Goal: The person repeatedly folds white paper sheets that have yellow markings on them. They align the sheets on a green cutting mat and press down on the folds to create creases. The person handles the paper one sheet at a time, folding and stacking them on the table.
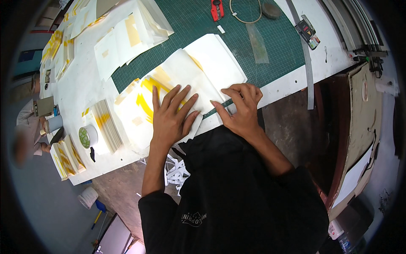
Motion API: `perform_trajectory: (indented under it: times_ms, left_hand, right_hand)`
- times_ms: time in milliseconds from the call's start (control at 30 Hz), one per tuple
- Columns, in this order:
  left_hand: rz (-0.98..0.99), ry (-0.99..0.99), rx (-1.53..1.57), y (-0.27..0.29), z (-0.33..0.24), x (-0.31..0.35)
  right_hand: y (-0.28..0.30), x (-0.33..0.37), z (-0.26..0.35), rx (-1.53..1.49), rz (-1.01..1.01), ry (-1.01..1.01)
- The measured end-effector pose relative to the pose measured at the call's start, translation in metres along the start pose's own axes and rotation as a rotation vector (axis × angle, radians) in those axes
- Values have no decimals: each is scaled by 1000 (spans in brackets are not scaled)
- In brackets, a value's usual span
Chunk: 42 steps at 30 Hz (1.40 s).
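White paper sheets (182, 67), some with yellow printing, lie layered on the table's near side. My left hand (172, 112) rests flat on them, palm down, its fingers spread. At the sheets' lower right edge my right hand (242, 103) is curled, its thumb and forefinger at the edge of a white sheet (213, 86); that thin edge is partly covered by the fingers. Under the paper lies a green cutting mat (186, 25). More loose sheets (127, 40) with pale yellow patches overlap the mat at the far left.
A red cutter (217, 10), a tape ring (237, 17) and a dark round stone-like thing (271, 10) lie at the back. A grey strip (310, 80) crosses the table's right. At left are stacked booklets (106, 127) and a tape roll (88, 136). Another person (29, 114) is at the far left.
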State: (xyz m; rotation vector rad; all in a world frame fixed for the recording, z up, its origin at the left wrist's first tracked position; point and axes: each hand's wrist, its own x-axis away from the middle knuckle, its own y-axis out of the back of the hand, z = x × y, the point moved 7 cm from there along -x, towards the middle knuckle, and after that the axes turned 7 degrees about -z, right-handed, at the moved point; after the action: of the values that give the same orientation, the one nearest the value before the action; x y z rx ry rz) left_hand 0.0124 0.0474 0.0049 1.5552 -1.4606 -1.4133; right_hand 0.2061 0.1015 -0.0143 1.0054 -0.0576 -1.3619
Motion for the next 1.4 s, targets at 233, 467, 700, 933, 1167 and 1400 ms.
perform_trajectory:
  times_ms: [233,467,700,933,1167,1400]
  left_hand:
    - [2,4,-6,-1,0,1]
    - [0,5,-7,-1,0,1]
    - [6,6,-17,-2,1,1]
    - [5,10,-16,-2,1,1]
    - [3,14,9,-1,1,1]
    - [-16,9,3,1,0,0]
  right_hand:
    - [1,1,-3,-20,-6,-28]
    - [2,3,-6,-43,-2,-27]
    - [5,2,-4,-54,-34,-20]
    - [5,2,-6,-67,-39,-45]
    - [5,1,-8,-67,-27,-92]
    - [4,2,-10,-70,-25,-97]
